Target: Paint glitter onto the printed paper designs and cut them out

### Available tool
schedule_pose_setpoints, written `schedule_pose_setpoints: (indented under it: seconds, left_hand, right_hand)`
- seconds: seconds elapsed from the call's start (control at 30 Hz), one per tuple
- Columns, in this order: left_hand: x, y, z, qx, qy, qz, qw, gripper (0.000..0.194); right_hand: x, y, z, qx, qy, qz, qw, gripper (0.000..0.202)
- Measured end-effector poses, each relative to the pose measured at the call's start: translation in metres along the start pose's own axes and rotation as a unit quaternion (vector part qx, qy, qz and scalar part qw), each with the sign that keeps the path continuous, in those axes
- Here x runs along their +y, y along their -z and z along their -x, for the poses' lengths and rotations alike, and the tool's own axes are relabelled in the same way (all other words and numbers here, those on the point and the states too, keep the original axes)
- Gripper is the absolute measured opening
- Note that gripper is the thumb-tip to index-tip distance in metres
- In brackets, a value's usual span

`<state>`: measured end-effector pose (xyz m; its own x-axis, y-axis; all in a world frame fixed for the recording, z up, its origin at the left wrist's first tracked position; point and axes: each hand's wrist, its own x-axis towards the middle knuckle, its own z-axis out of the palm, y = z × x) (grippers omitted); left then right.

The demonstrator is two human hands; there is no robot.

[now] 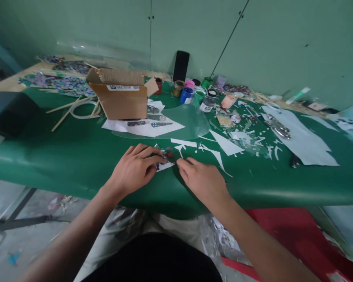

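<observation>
Under the fingertips of my left hand [137, 166] lies a small white paper piece with a colourful speckled pattern [163, 166], held against the green tabletop. The thumb and index finger of that hand come close together over the pattern, covering part of it. Just right of the piece is my right hand [204, 178], its fingers curled and pinched near the paper's edge. Whatever they hold, if anything, is too small or hidden to make out. White paper scraps [184, 143] lie just beyond both hands.
An open cardboard box [122, 102] stands behind my left hand on a white sheet with patterned cutouts [170, 126]. Paint jars [186, 95] and a dark phone [181, 65] line the back. Metal tools [278, 126] rest on white paper [306, 141] to the right.
</observation>
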<state>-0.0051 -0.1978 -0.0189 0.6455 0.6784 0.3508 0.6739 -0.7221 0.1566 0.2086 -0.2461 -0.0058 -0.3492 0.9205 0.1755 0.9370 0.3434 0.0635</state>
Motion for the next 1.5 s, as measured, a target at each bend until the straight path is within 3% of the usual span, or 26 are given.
schedule_pose_setpoints:
  seconds: [0.27, 0.43, 0.77, 1.5]
  left_hand:
    - [0.0, 0.0, 0.0, 0.005, -0.005, -0.004, 1.0, 0.033]
    - [0.002, 0.0, 0.0, 0.007, -0.002, -0.018, 1.0, 0.033]
    - [0.037, -0.011, 0.004, 0.09, 0.066, -0.089, 0.99, 0.026]
    - [0.035, -0.017, 0.005, 0.109, 0.079, -0.075, 0.988, 0.025]
  right_hand:
    - [0.008, 0.004, 0.009, 0.003, -0.002, -0.011, 1.0, 0.03]
    - [0.009, 0.001, 0.007, 0.044, -0.04, -0.06, 0.996, 0.031]
    - [-0.008, -0.004, -0.008, 0.027, -0.084, -0.058, 0.994, 0.024]
    - [-0.004, -0.008, -0.013, 0.026, -0.056, -0.043, 0.997, 0.027]
